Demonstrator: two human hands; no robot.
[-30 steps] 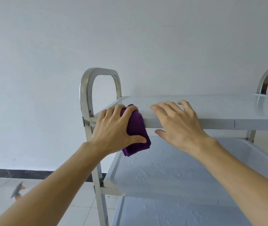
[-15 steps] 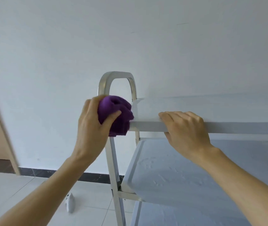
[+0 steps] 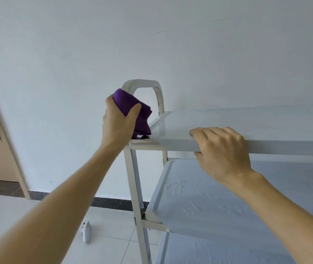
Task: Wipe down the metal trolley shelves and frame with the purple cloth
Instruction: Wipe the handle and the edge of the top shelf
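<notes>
Bracing the trolley, the right hand (image 3: pixel 221 149) clamps the front lip of the top shelf (image 3: pixel 247 121). Left of that shelf, the left hand (image 3: pixel 118 121) grips the bunched purple cloth (image 3: pixel 134 111) against the near frame post under the handle loop (image 3: pixel 142 83). Risk: cloth snagging on the corner bracket, or the trolley rolling if bracing slackens. Below the shelf lies pale tiled floor (image 3: pixel 113 225); beyond it, a bare white wall (image 3: pixel 189 44).

I see the purple cloth (image 3: pixel 135 113) bunched into a wad, pressed against the trolley (image 3: pixel 134 180) frame's near upright just below the arched handle, at the top shelf's (image 3: pixel 228 121) left end. Trolley is bare metal with white shelves: top one level, a second below, a third lower still.
</notes>
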